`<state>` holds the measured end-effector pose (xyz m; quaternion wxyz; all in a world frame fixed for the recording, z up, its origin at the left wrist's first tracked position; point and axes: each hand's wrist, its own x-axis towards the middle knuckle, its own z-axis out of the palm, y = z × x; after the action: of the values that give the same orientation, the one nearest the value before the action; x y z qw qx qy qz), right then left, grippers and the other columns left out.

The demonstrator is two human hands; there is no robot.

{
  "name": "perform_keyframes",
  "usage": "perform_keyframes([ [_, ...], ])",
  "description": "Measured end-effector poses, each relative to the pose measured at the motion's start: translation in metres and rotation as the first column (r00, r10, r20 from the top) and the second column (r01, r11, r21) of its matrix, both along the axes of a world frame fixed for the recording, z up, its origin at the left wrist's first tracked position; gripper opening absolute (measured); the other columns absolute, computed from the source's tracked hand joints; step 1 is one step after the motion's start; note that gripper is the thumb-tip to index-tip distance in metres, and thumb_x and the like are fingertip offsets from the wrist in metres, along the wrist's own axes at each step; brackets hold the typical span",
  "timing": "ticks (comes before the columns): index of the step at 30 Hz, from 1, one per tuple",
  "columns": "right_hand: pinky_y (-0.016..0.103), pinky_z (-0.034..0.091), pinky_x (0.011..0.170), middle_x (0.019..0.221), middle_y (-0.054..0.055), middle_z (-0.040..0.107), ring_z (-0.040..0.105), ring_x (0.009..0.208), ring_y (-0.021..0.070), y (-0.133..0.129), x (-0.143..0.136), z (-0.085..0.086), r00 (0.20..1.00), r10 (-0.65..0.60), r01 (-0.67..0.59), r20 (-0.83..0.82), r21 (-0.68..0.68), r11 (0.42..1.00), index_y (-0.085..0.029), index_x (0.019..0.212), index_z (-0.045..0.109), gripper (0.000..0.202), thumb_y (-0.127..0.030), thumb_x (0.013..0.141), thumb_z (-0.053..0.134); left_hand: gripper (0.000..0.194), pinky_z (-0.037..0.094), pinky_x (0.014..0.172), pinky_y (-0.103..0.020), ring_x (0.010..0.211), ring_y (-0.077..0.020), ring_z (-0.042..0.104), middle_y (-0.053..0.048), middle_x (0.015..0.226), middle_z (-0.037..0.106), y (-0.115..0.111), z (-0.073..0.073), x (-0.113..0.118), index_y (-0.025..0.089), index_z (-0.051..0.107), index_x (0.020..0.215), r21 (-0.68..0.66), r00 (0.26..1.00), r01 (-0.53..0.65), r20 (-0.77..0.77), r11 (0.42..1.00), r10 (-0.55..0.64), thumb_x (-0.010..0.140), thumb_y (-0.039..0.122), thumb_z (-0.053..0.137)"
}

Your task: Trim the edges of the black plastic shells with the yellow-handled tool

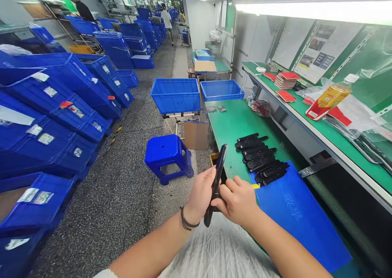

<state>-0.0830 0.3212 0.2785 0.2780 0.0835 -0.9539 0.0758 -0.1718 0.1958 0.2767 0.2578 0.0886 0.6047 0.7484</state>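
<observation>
A long, slim black piece is held nearly upright in front of my body, its top leaning slightly right. My left hand is wrapped around it from the left. My right hand is closed, with thumb and curled fingers against its right side; whether it grips anything smaller is hidden. Several similar black pieces lie in a row on the green table, to the right beyond my hands. The nearest of them rest by the edge of a blue sheet.
Left of the table stand a blue stool and a blue bin. A shelf on the right holds red cards and a bottle. Stacked blue crates line the left; people are in the distance.
</observation>
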Motion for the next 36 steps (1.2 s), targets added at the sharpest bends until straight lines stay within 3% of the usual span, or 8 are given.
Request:
perform_keyframes([
  [8, 0.036, 0.017, 0.062, 0.07, 0.002, 0.054, 0.035, 0.066, 0.0175, -0.007, 0.006, -0.009, 0.998, 0.033, -0.026, 0.05, -0.125, 0.992, -0.021, 0.075, 0.055, 0.074, -0.081, 0.1, 0.02, 0.056, 0.033, 0.049, -0.02, 0.053, -0.0075, 0.039, 0.002, 0.064, 0.051, 0.007, 0.001, -0.006, 0.015, 0.061, 0.079, 0.029, 0.999, -0.014, 0.053, 0.999, 0.013, 0.09, 0.07, 0.066],
  [16, 0.035, 0.017, 0.063, 0.071, 0.002, 0.055, 0.04, 0.069, 0.0173, -0.016, 0.01, -0.02, 0.988, 0.098, -0.081, 0.123, -0.138, 0.987, -0.022, 0.075, 0.052, 0.072, -0.088, 0.094, 0.034, 0.063, 0.026, 0.036, -0.019, 0.04, -0.006, 0.034, 0.008, 0.057, 0.045, 0.017, 0.0, -0.02, 0.016, 0.066, 0.106, 0.13, 0.962, -0.083, 0.268, 0.988, 0.046, 0.079, 0.072, 0.076],
  [21, 0.035, 0.015, 0.062, 0.071, 0.002, 0.054, 0.04, 0.07, 0.0184, -0.017, 0.011, -0.02, 0.997, 0.045, -0.043, 0.067, -0.032, 0.999, -0.021, 0.076, 0.052, 0.056, -0.071, 0.102, 0.045, 0.056, 0.024, 0.035, -0.017, 0.039, -0.0054, 0.033, 0.009, 0.059, 0.047, 0.02, -0.001, -0.026, 0.016, 0.064, 0.122, 0.173, 0.915, -0.178, 0.392, 0.969, 0.098, 0.089, 0.06, 0.073],
  [24, 0.036, 0.015, 0.063, 0.07, 0.002, 0.053, 0.039, 0.071, 0.0187, -0.015, 0.01, -0.023, 1.0, 0.019, -0.019, 0.01, 0.05, 0.999, -0.022, 0.077, 0.053, 0.051, -0.065, 0.103, 0.05, 0.037, 0.022, 0.035, -0.017, 0.037, -0.005, 0.029, 0.009, 0.058, 0.044, 0.023, -0.006, -0.029, 0.017, 0.064, 0.119, 0.167, 0.846, -0.262, 0.513, 0.95, 0.144, 0.103, 0.05, 0.058],
  [28, 0.036, 0.017, 0.062, 0.067, 0.001, 0.051, 0.04, 0.069, 0.018, -0.014, 0.01, -0.036, 0.998, 0.028, -0.021, -0.054, 0.122, 0.992, -0.022, 0.073, 0.052, 0.042, -0.052, 0.102, 0.061, 0.032, 0.023, 0.035, -0.018, 0.036, -0.0058, 0.028, 0.01, 0.056, 0.036, 0.026, -0.015, -0.032, 0.016, 0.061, 0.108, 0.117, 0.746, -0.335, 0.639, 0.935, 0.188, 0.11, 0.042, 0.043],
  [32, 0.036, 0.016, 0.059, 0.056, -0.002, 0.044, 0.036, 0.059, 0.016, -0.009, 0.01, -0.053, 0.988, 0.081, -0.079, -0.129, 0.023, 0.997, -0.023, 0.063, 0.045, 0.043, -0.034, 0.1, 0.063, 0.032, 0.022, 0.035, -0.018, 0.037, -0.0056, 0.028, 0.008, 0.059, 0.037, 0.023, -0.021, -0.04, 0.015, 0.059, 0.105, 0.092, 0.712, -0.37, 0.667, 0.924, 0.219, 0.11, 0.04, 0.041],
  [34, 0.034, 0.018, 0.058, 0.057, -0.002, 0.049, 0.04, 0.058, 0.0152, -0.004, 0.008, -0.056, 0.993, 0.012, -0.015, -0.115, -0.03, 0.999, -0.023, 0.065, 0.048, 0.036, -0.023, 0.098, 0.062, 0.031, 0.021, 0.034, -0.018, 0.037, -0.0058, 0.028, 0.008, 0.06, 0.038, 0.018, -0.022, -0.046, 0.015, 0.059, 0.106, 0.088, 0.704, -0.387, 0.671, 0.918, 0.232, 0.11, 0.039, 0.041],
  [36, 0.031, 0.021, 0.056, 0.065, -0.002, 0.059, 0.048, 0.059, 0.015, 0.001, 0.003, -0.055, 0.993, -0.116, 0.119, 0.026, -0.128, 0.985, -0.024, 0.082, 0.061, 0.015, -0.016, 0.095, 0.063, 0.03, 0.022, 0.034, -0.018, 0.037, -0.0062, 0.028, 0.008, 0.06, 0.038, 0.013, -0.021, -0.051, 0.015, 0.058, 0.104, 0.089, 0.7, -0.398, 0.672, 0.913, 0.24, 0.11, 0.038, 0.039],
])
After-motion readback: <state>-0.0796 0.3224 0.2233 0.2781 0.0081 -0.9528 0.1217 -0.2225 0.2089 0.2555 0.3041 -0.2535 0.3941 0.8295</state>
